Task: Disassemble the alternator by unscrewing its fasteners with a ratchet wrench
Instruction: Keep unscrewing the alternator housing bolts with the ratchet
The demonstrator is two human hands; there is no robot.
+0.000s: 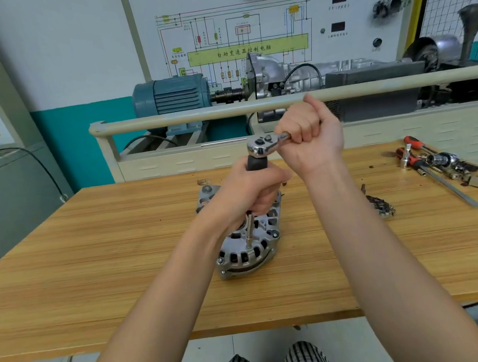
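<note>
1. Wood-grain bench [92,255] carries the alternator [245,248] near its middle, vented housing up, apparently so the fasteners face the tool.
2. Left hand [245,195] is wrapped round a dark grip and shaft standing upright over the alternator; the extension [249,232] below it runs down to the housing. Judged purpose: keeping the shaft plumb on a fastener.
3. Right hand [307,138] is clenched on the ratchet [266,144] handle, which lies level atop the shaft, placed to swing for leverage.
4. Spare tools [436,163] lie at the bench's far right, well apart from the work.
5. The wall panel [247,50] bears a green strip of Chinese characters; I cannot read it reliably. No brand is visible on the tools.
</note>
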